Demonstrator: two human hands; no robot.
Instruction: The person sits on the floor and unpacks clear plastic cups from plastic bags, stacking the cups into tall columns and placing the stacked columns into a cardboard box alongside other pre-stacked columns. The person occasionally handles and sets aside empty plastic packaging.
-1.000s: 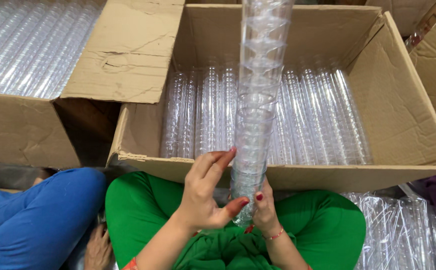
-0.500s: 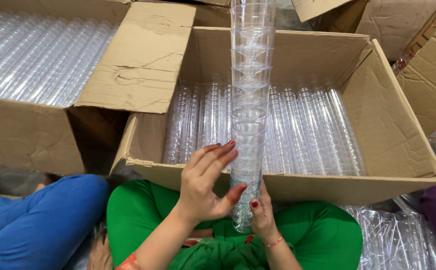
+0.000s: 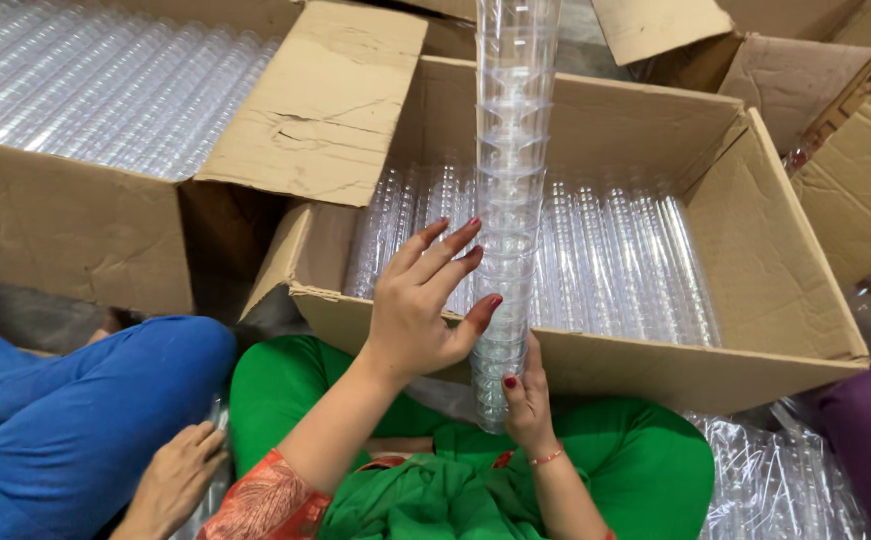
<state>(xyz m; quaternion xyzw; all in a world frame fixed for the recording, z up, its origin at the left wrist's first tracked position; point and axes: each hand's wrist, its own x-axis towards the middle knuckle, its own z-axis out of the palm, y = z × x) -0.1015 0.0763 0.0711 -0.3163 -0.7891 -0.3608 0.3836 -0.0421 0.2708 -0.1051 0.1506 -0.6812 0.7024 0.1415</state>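
A tall stack of clear plastic cups [image 3: 508, 190] stands upright in front of me, rising past the top of the view. My right hand [image 3: 529, 395] grips its bottom end from below, just above my green-clad lap. My left hand [image 3: 421, 305] rests against the stack's left side with fingers spread, thumb touching the cups. Behind the stack is an open cardboard box [image 3: 756, 250] holding several rows of the same clear cups lying on their sides.
A second open cardboard box [image 3: 66, 220] full of cup stacks sits at the left, its flap [image 3: 321, 110] overlapping the middle box. Another person's blue-clad leg [image 3: 76, 410] and hand [image 3: 171, 480] are at lower left. Bagged cups [image 3: 786, 480] lie at lower right; more cartons stand at upper right.
The view has shifted slightly and the stack now stands a little straighter. My left hand has slid up the stack's side; my right hand keeps its hold on the bottom.
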